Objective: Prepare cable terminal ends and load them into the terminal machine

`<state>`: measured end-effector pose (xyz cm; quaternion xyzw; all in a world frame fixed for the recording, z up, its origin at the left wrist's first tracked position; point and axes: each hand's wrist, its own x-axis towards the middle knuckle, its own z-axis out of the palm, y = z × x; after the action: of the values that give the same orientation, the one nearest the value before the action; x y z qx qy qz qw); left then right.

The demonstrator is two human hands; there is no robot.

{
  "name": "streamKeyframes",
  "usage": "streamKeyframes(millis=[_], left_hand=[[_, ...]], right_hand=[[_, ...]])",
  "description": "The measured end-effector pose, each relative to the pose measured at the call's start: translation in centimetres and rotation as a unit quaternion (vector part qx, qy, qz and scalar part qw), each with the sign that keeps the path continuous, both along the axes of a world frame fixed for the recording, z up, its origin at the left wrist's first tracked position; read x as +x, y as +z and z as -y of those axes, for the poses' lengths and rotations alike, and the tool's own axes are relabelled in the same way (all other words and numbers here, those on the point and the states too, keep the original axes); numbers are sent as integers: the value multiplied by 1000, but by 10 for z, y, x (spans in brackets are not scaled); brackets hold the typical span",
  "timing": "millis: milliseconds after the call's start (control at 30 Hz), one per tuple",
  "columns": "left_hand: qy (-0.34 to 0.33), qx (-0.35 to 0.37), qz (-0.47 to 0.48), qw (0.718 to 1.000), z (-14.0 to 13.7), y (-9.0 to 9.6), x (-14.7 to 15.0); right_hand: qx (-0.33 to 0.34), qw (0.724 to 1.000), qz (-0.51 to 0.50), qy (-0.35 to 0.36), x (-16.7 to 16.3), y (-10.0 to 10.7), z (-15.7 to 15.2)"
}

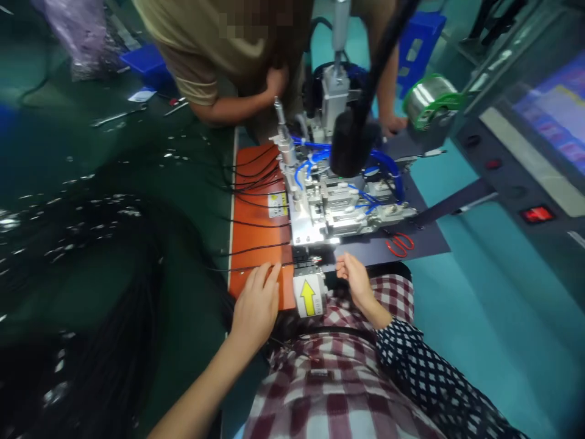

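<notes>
My left hand [256,299] lies over the front of the orange mat [258,235], its fingers stretched forward and the thumb hidden. Its fingertips are at a thin black cable [242,269] that runs right to the front of the metal machine [320,210]. My right hand [356,279] is just right of the machine's front end, its fingers curled together. Whatever it may hold is too small to make out. Between both hands sits a white block with a yellow arrow [308,297]. Several more black cables reach across the mat into the machine.
A co-worker [228,55] stands across the table, forearms near the machine. Red-handled scissors [400,245] lie on the right. A solder wire spool [432,100] and a control panel with a red switch [538,214] stand beyond. Bundled black cables [137,256] cover the left side.
</notes>
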<state>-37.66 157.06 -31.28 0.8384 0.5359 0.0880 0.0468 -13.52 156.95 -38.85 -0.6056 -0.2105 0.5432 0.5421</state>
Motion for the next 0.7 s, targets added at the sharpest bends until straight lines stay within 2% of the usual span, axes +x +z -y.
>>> streamKeyframes(millis=[67, 167, 267, 333, 433, 500, 600, 700], left_hand=[[7, -11, -8, 1000, -12, 1, 5], [7, -36, -3, 999, -46, 8, 5], [-49, -83, 22, 995, -79, 31, -10], [-93, -142, 1, 985, -88, 52, -25], [-136, -191, -167, 958, -81, 76, -49], [-133, -173, -243, 945, -67, 81, -65], [-143, -90, -283, 944, -50, 76, -87], [-176, -32, -266, 947, -47, 66, -108]], right_hand=[[-7, 1000, 1, -10, 4, -3, 5], [-3, 1000, -1, -16, 8, -6, 6], [6, 1000, 1, -22, 11, -2, 5], [9, 1000, -1, -28, 14, 6, 7], [8, 999, -6, -42, 21, 19, 10], [4, 999, -9, -49, 27, 26, 13], [5, 999, -9, -51, 34, 32, 16], [13, 999, -7, -41, 37, 34, 17]])
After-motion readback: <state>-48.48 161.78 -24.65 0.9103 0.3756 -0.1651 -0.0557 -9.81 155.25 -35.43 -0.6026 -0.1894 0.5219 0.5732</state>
